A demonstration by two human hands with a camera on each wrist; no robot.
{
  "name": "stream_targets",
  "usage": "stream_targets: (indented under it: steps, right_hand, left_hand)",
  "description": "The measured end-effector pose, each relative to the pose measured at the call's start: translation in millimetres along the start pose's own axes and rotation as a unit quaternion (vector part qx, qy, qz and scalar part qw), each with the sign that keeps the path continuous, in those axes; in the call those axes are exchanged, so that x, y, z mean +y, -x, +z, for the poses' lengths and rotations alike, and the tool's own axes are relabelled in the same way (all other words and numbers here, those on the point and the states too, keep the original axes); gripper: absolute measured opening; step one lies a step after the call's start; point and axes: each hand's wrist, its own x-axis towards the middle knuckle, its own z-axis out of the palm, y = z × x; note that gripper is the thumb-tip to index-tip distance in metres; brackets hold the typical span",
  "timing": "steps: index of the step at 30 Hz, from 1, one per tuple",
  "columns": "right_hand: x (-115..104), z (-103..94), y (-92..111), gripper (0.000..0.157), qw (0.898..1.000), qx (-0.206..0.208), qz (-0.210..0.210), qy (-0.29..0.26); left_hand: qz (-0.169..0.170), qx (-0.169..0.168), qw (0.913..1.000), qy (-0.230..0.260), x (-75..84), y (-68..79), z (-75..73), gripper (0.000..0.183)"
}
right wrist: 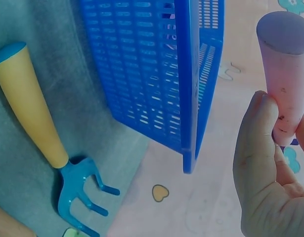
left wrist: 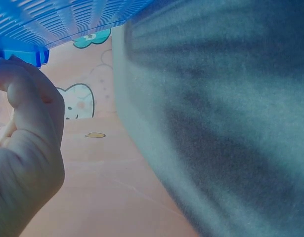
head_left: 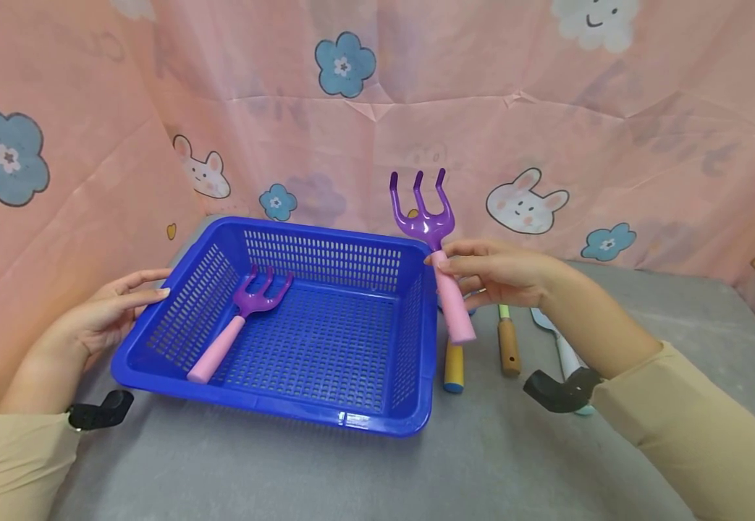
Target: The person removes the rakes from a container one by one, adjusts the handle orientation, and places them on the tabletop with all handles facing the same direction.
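Observation:
My right hand (head_left: 497, 271) pinches the pink handle of a hand rake (head_left: 424, 226) with purple prongs, raised above the right rim of a blue plastic basket (head_left: 273, 405). Its prongs point up and away. A second pink-and-purple hand rake (head_left: 221, 347) lies inside the basket on the left, prongs toward the back wall. At the basket's left rim, my left hand (head_left: 106, 315) grips the edge with thumb and fingers; some fingers are hidden beneath. In the right wrist view, the held pink handle (right wrist: 287, 84) sits between thumb and fingers.
Right of the basket on the grey table (head_left: 253, 470) lie a yellow-handled blue hand rake (right wrist: 77, 185), a tool with a wooden handle (head_left: 509, 347) and a pale tool with a white handle (head_left: 567, 356). A pink printed curtain (head_left: 273, 58) stands behind.

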Motion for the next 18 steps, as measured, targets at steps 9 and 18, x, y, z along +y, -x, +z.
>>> stream_targets:
  steps: [9, 18]
  right_hand:
    - [1.9, -3.4, 3.8, 0.048, 1.000, 0.007, 0.000, 0.004]
    - [5.8, -6.2, 5.9, 0.048, 1.000, 0.010, 0.004, 0.004]
  left_hand:
    - [0.000, -0.002, 1.0000, -0.001, -0.4, -0.2, -0.6, 0.026]
    - [0.002, -0.009, 0.9999, 0.007, -0.6, -0.1, -0.4, 0.026]
